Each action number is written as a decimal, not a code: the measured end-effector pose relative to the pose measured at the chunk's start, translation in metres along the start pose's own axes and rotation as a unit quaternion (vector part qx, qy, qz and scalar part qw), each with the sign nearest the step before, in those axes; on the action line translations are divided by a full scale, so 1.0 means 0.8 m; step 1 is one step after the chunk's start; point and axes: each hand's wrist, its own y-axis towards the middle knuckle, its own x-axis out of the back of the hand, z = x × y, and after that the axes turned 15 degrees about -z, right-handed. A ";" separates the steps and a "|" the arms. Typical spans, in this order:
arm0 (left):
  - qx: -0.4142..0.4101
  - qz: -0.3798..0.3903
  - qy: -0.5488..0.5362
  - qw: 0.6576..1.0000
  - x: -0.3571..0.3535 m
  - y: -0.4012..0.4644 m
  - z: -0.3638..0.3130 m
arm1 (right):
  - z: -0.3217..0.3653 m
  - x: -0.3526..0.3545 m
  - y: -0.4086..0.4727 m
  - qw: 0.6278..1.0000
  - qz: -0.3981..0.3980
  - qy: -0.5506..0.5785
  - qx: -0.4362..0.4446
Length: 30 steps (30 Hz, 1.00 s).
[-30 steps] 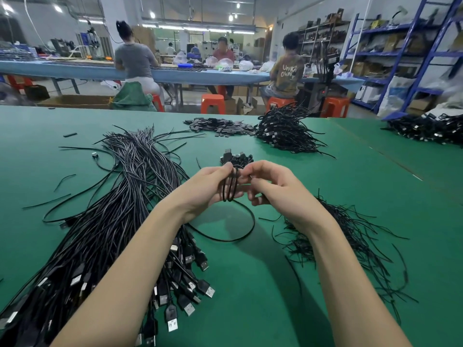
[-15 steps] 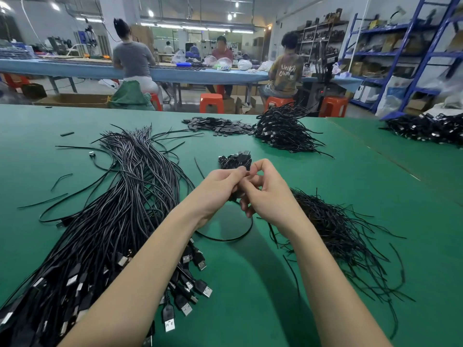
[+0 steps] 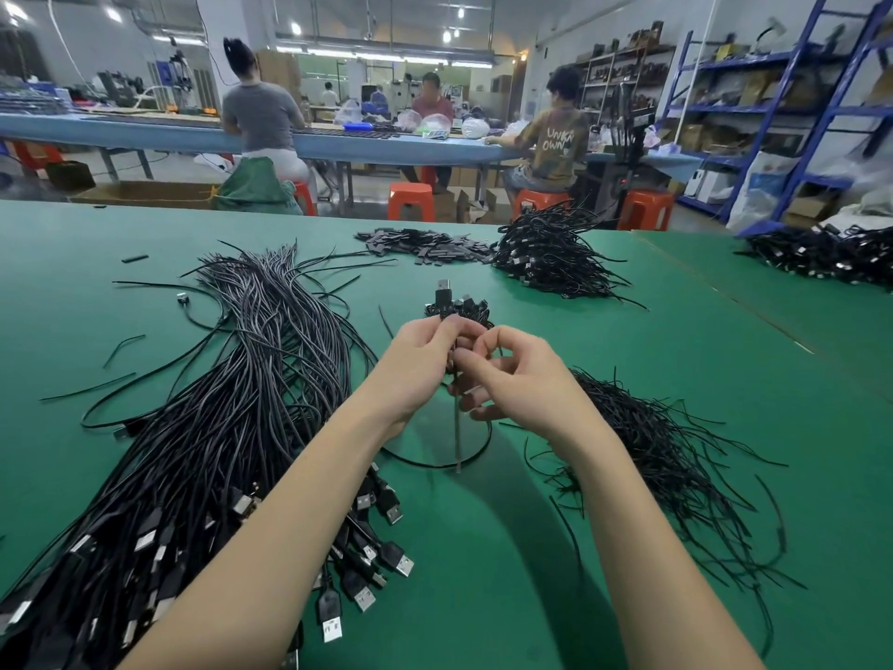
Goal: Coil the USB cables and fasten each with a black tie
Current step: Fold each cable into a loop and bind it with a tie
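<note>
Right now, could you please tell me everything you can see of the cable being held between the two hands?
The held cable is thin, black and rubbery-looking, gathered into a small upright bundle. The left hand grips it, and the right hand pinches at it from the other side. A black plug with a metal tip sticks up above the fingers. Below, a loose loop trails onto the green table, and a straight strand hangs down, possibly the tie.

Green table (image 3: 531, 597): large bundle of loose USB cables (image 3: 208, 427) at left, plugs toward the near edge; heap of thin black ties (image 3: 667, 452) at right; pile of coiled cables (image 3: 546, 253) at far centre, flat black strips (image 3: 425, 244) beside it; another cable pile (image 3: 821, 253) far right.
</note>
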 end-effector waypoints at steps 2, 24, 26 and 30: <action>0.049 -0.012 -0.078 0.996 0.002 0.004 -0.002 | -0.003 0.009 0.007 0.996 -0.078 -0.027 0.026; -0.219 -0.136 0.214 0.942 -0.018 -0.013 0.009 | -0.014 0.002 0.015 0.991 -0.112 0.033 0.066; -0.206 -0.131 0.221 0.944 -0.023 -0.015 0.009 | -0.018 -0.003 0.015 0.991 -0.105 0.061 0.050; -0.155 -0.059 0.246 0.955 -0.025 -0.020 0.007 | -0.027 -0.001 0.019 0.992 -0.103 0.056 0.051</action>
